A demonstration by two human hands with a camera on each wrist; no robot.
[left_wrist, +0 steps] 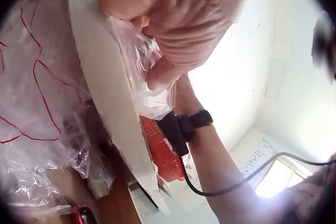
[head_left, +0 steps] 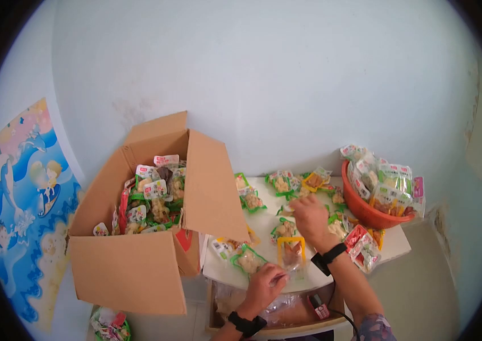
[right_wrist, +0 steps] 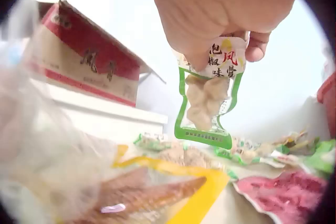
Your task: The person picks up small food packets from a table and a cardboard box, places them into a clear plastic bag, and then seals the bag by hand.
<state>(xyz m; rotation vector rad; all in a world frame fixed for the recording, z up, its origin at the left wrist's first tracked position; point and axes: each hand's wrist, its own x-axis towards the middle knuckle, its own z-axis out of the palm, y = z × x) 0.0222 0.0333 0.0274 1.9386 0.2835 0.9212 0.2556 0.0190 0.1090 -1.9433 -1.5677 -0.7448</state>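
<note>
My right hand (head_left: 311,220) is raised over the white table (head_left: 389,250). In the right wrist view it pinches the top of a green-edged snack packet (right_wrist: 203,103) with pale pieces showing through, hanging upright above other packets. At the table's front edge, my left hand (head_left: 262,291) grips a clear plastic bag (left_wrist: 157,98), its thumb and fingers on the film. A yellow-edged packet (head_left: 291,253) with brown contents lies between the hands, close to the bag. Just left of it is another green-edged packet (head_left: 249,260).
An open cardboard box (head_left: 127,267) full of packets stands at left, its flaps over the table. An orange-red basket (head_left: 360,204) heaped with packets is at back right. A red packet (head_left: 361,241) lies near it. Below the edge, an open drawer (head_left: 303,327) holds plastic bags.
</note>
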